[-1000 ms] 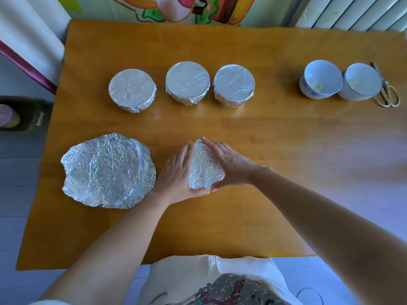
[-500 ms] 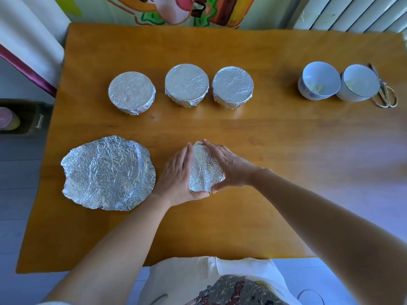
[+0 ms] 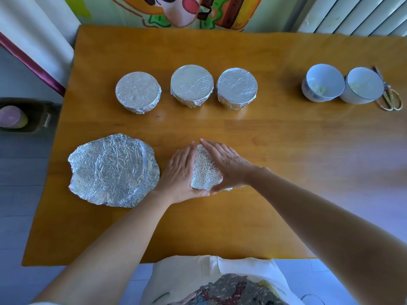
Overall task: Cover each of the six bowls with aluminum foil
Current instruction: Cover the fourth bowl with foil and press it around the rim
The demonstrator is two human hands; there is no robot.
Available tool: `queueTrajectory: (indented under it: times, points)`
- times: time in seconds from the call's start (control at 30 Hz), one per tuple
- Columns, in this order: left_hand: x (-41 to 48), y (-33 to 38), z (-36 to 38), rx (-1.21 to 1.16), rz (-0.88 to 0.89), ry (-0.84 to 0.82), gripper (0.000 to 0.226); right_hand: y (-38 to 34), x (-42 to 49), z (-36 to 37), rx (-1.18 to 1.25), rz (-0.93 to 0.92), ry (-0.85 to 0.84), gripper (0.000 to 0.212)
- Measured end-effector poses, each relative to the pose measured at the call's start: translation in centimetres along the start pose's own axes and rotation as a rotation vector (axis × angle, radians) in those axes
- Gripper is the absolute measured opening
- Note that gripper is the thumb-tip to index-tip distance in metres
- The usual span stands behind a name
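On the wooden table [image 3: 286,150], a bowl wrapped in crinkled foil [image 3: 206,172] stands near the front middle. My left hand [image 3: 179,172] presses flat against its left side and my right hand [image 3: 229,166] against its right side, thumbs meeting at the near edge. Three foil-covered bowls stand in a row behind: left [image 3: 138,91], middle [image 3: 192,84], right [image 3: 237,88]. Two uncovered white bowls [image 3: 322,81] [image 3: 363,84] sit at the far right.
A large crumpled stack of round foil sheets [image 3: 112,170] lies left of my left hand. Gold-handled scissors [image 3: 389,97] lie beside the rightmost bowl. A dark bin [image 3: 33,115] stands on the floor off the table's left edge.
My hands have stayed cupped on the foil-wrapped bowl, with only a slight shift of fingers. Nothing else on the table has moved.
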State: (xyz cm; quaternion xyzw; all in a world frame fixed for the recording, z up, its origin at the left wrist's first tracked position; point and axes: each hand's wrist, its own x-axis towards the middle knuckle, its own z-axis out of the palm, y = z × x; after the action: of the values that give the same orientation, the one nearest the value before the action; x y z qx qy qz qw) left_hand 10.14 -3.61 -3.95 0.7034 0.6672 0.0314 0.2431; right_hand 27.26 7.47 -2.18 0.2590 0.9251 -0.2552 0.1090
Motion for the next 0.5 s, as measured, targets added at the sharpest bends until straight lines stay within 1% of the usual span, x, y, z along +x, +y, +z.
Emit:
queueTrajectory:
  times: [0.2, 0.37, 0.5]
  points:
    - [0.31, -0.43, -0.05, 0.018, 0.006, -0.028, 0.142, -0.09, -0.15, 0.50, 0.016, 0.033, 0.022, 0.149]
    - [0.12, -0.46, -0.33, -0.017, 0.003, -0.053, 0.142, -0.29, 0.05, 0.42, 0.018, 0.053, -0.004, 0.151]
    - [0.17, -0.33, -0.42, -0.045, -0.023, -0.079, 0.148, -0.49, 0.05, 0.35, 0.030, 0.062, -0.011, 0.153]
